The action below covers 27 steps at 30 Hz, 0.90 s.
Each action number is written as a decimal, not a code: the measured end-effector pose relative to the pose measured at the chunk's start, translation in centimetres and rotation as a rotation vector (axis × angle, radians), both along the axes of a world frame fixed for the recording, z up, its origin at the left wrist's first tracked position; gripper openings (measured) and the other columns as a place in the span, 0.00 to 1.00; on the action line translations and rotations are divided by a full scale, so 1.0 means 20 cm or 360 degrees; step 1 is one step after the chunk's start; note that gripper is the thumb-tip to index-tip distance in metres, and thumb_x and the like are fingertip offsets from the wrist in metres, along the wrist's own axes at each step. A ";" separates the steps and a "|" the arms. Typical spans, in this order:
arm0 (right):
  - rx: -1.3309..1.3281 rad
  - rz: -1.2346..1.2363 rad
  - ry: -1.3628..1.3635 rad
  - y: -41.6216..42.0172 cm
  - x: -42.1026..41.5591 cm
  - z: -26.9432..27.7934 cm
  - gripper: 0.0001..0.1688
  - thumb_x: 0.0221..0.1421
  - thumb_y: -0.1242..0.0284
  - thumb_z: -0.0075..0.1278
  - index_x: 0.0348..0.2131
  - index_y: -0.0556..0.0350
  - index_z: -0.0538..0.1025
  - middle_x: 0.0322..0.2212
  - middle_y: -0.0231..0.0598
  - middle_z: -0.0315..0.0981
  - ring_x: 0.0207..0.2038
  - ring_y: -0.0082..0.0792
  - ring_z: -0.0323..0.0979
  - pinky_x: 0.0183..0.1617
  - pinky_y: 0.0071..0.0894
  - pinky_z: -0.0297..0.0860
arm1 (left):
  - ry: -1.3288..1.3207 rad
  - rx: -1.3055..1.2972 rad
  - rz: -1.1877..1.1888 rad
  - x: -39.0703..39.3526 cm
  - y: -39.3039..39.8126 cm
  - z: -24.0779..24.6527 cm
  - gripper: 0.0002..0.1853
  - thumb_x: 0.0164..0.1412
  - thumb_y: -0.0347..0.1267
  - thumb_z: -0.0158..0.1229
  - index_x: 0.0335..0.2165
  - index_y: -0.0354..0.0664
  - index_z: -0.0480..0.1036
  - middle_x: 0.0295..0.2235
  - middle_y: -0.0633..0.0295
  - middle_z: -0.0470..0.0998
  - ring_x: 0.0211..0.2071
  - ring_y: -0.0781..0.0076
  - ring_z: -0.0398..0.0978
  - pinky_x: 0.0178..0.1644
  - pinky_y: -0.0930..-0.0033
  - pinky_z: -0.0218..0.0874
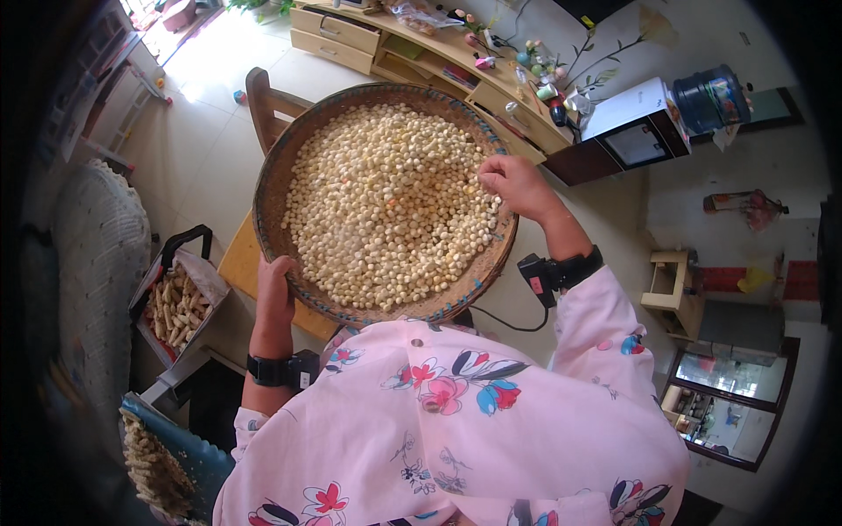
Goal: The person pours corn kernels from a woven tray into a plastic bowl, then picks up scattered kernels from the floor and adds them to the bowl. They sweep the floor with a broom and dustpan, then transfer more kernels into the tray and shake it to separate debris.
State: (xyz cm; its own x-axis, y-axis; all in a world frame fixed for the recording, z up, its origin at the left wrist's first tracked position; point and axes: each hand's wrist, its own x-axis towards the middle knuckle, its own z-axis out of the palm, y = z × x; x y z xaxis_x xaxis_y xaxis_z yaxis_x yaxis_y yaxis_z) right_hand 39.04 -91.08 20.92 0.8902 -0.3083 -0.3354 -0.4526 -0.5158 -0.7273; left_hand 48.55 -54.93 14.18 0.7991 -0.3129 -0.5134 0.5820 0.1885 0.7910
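A round woven winnowing basket, its rim bound with blue-green strips, is in front of me. It holds a wide heap of pale corn kernels, with a few orange ones among them. My left hand grips the basket's near left rim, the thumb over the edge. At the right side my right hand hangs over the inner edge, fingers curled together just above the kernels. Whether a kernel is between those fingertips is hidden. Both wrists wear black straps with small devices.
Under and beside the basket is a wooden chair with a yellow wooden surface. Corncobs fill a bag on the left; more cobs lie by a blue container. Behind stand a low cabinet and a water dispenser.
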 end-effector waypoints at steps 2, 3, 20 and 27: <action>0.0114 -0.0036 -0.0045 -0.01 -0.02 0.00 0.07 0.46 0.74 0.48 0.26 0.58 0.74 0.20 0.40 0.71 0.22 0.31 0.70 0.28 0.28 0.65 | -0.0011 -0.0039 -0.0017 0.00 0.01 -0.01 0.25 0.39 0.21 0.42 0.43 0.32 0.60 0.36 0.58 0.69 0.35 0.71 0.68 0.39 0.73 0.62; 0.0171 -0.0047 -0.0067 -0.02 -0.02 0.00 0.06 0.46 0.74 0.48 0.26 0.58 0.74 0.20 0.40 0.71 0.21 0.29 0.69 0.28 0.26 0.65 | -0.0017 -0.0059 -0.0019 0.00 0.01 -0.01 0.25 0.39 0.21 0.42 0.43 0.33 0.60 0.36 0.58 0.69 0.35 0.71 0.68 0.39 0.73 0.62; -0.1015 0.0580 0.0142 0.14 -0.04 0.02 0.06 0.44 0.72 0.50 0.28 0.50 0.74 0.25 0.42 0.72 0.31 0.44 0.71 0.35 0.41 0.67 | -0.0005 -0.0030 -0.0017 0.00 0.00 0.01 0.26 0.40 0.22 0.42 0.44 0.32 0.59 0.38 0.58 0.68 0.37 0.71 0.68 0.41 0.72 0.62; -0.1097 0.0528 -0.0008 0.09 -0.04 0.04 0.09 0.43 0.73 0.51 0.31 0.48 0.74 0.26 0.40 0.72 0.33 0.43 0.70 0.35 0.39 0.66 | 0.0028 0.0019 -0.0031 0.00 0.03 -0.01 0.28 0.40 0.21 0.42 0.46 0.32 0.58 0.39 0.56 0.68 0.38 0.69 0.68 0.42 0.71 0.62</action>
State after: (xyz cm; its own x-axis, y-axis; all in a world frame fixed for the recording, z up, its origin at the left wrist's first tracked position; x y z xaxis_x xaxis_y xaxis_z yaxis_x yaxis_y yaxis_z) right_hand 38.18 -89.34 21.69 0.9737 -0.1628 -0.1596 -0.1925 -0.9621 -0.1932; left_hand 48.52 -54.37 14.05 0.7837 -0.3221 -0.5311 0.5993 0.1676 0.7828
